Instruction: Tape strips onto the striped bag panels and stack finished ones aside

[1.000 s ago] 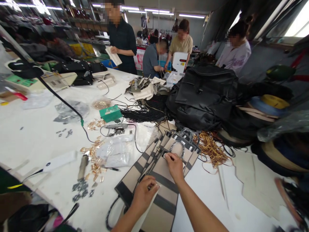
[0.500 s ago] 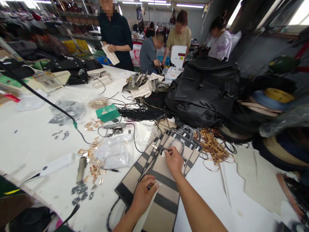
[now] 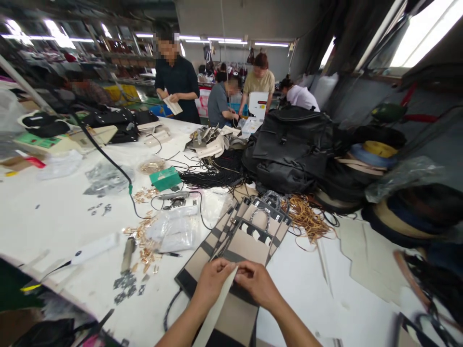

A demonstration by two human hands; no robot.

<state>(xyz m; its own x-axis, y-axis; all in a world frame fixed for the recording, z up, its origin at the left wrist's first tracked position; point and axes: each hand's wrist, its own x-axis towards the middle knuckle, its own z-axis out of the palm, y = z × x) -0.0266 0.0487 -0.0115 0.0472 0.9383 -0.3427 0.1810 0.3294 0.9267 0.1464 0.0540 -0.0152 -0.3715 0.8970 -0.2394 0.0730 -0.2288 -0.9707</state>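
Note:
A long pale tape-like strip (image 3: 214, 315) runs up from the bottom edge, its upper end pinched in my left hand (image 3: 210, 285). My right hand (image 3: 259, 287) meets it there, thumb and fingertips closed at the tip of the strip; the fingers partly hide that spot. Both hands are above a beige and dark-grey striped bag (image 3: 249, 246), the uppermost of several overlapping ones. Along this bag's top edge are white patches (image 3: 257, 234), near its twisted dark handle (image 3: 261, 212).
Left of the bags lie gold-coloured metal pieces (image 3: 146, 258), a clear plastic bag (image 3: 177, 231) and a green box (image 3: 165, 179). A large black bag (image 3: 289, 149) stands behind, beside brown cords (image 3: 307, 219). Co-workers are across the white table (image 3: 72, 207).
My right hand has come down from the bag's top edge to the strip's end beside my left hand. White patches on the bag now show. The view has shifted slightly.

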